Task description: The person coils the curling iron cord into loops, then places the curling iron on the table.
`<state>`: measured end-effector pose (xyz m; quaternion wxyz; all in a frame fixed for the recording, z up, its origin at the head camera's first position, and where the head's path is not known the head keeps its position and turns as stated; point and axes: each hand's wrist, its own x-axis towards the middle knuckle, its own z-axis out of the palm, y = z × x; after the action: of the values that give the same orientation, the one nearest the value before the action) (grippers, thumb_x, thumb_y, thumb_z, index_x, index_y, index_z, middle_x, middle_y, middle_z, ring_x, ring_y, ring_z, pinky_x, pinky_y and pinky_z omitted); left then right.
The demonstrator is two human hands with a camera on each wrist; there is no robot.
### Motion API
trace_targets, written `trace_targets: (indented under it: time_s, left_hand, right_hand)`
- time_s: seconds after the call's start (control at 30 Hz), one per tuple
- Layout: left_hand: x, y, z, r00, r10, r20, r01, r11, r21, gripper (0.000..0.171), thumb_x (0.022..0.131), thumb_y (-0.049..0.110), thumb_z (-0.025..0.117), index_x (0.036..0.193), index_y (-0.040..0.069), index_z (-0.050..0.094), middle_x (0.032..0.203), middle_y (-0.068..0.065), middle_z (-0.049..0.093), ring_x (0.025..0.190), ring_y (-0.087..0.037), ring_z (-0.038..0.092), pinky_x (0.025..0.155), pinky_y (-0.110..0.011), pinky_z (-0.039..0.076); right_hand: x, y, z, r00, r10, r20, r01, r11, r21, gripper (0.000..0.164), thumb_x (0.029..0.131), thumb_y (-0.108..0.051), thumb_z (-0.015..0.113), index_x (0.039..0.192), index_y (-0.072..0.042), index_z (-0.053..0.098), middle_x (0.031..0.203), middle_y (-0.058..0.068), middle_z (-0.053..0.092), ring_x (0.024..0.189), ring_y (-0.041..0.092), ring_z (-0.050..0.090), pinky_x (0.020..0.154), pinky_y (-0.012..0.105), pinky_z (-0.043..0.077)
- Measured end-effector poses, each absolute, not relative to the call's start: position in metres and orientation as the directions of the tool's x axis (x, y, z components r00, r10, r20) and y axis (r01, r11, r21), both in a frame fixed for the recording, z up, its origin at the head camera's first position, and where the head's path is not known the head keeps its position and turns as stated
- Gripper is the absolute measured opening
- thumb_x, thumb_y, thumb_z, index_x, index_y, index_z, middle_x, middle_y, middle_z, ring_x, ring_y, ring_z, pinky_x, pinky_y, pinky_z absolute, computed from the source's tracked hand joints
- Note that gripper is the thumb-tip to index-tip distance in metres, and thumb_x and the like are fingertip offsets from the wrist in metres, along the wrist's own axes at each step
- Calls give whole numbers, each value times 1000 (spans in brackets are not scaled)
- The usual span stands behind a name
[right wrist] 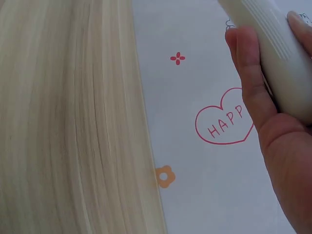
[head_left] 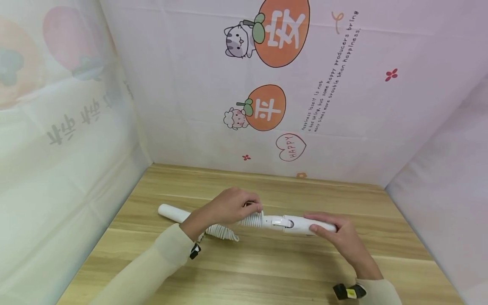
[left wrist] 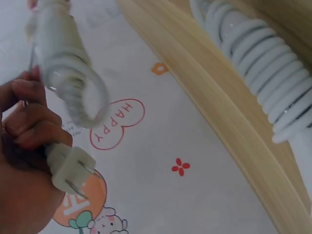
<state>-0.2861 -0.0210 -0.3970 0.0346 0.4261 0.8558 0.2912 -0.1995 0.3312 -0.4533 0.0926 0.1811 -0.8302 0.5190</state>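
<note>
My right hand [head_left: 339,233] grips one end of a white curling iron [head_left: 299,224], thumb along the near side and fingers on the far side. White cord [head_left: 251,220] is wound in close turns about its other part, next to a small lever. Over those turns, my left hand [head_left: 232,206] holds the cord's free end in curled fingers. In the left wrist view a two-pin plug [left wrist: 70,170] sticks out below these fingers, and a loose loop of cord [left wrist: 100,92] hangs by the iron.
A second white, rod-shaped appliance [head_left: 171,212] lies on the wooden table [head_left: 267,271], partly behind my left forearm. Cord [left wrist: 273,73] is coiled round it too. Printed white cloth [head_left: 190,84] stands along the table's back and sides.
</note>
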Motion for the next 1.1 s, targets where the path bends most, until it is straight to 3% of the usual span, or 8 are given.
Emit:
trace_targets:
  time_s: [0.13,0.27,0.47,0.6,0.7,0.83,0.93,1.1]
  left_hand:
    - [-294,-24,-399,-578,800,159,690,375,619,18,111,30,66,104,22,80,83,5,67,70,-3,48,69,-24,41]
    - [-299,-28,-405,-522,845,114,611,277,742,18,110,29,68,108,16,80,90,-4,70,74,-4,50,69,-22,44]
    - [-303,-30,-413,-469,876,116,511,162,844,20,112,26,65,113,13,80,90,-8,68,69,-9,50,64,-25,45]
    - [-303,-26,-421,-508,850,136,452,128,883,21,112,19,65,121,9,81,102,-10,76,72,-6,55,64,-23,48]
    - [-300,-22,-430,-548,825,137,376,96,922,25,109,8,65,129,-3,77,121,-18,78,83,-7,63,69,-24,56]
    - [-291,-19,-445,-590,795,139,327,77,942,31,106,-6,62,135,-13,68,118,-29,77,86,-34,74,70,-35,65]
    - [-282,-13,-455,-633,760,150,378,134,916,23,110,4,61,128,-3,75,98,-19,81,88,-42,76,72,-32,64]
    - [-266,0,-458,-712,688,141,352,175,919,24,115,23,59,117,12,80,79,-2,75,74,-36,73,61,-26,58]
  right_hand:
    - [-195,335,-453,-917,-241,317,-389,370,-844,29,100,5,73,127,-4,80,134,-2,78,110,5,73,81,26,63]
    - [-190,336,-455,-916,-274,291,-377,346,-859,30,101,6,70,129,-2,79,134,-11,77,104,5,72,80,27,62]
    - [-188,335,-453,-872,-331,361,-432,173,-885,37,101,16,60,132,2,76,136,-8,77,115,5,72,85,23,62]
    - [-189,336,-451,-851,-341,400,-436,32,-899,43,103,18,54,135,1,75,138,-4,77,119,5,71,88,22,61]
    - [-191,336,-450,-850,-337,405,-422,-27,-906,42,104,18,51,137,2,73,138,-1,77,118,6,71,90,23,61]
    - [-192,333,-449,-862,-312,400,-408,-43,-912,40,106,17,50,137,5,71,136,1,78,117,7,72,90,25,62]
    - [-192,331,-447,-882,-266,389,-391,-47,-919,40,106,17,49,137,6,71,135,1,78,116,8,73,91,26,62]
    - [-192,326,-446,-924,-157,349,-347,-41,-937,37,107,14,51,137,7,70,132,0,78,113,10,73,94,25,61]
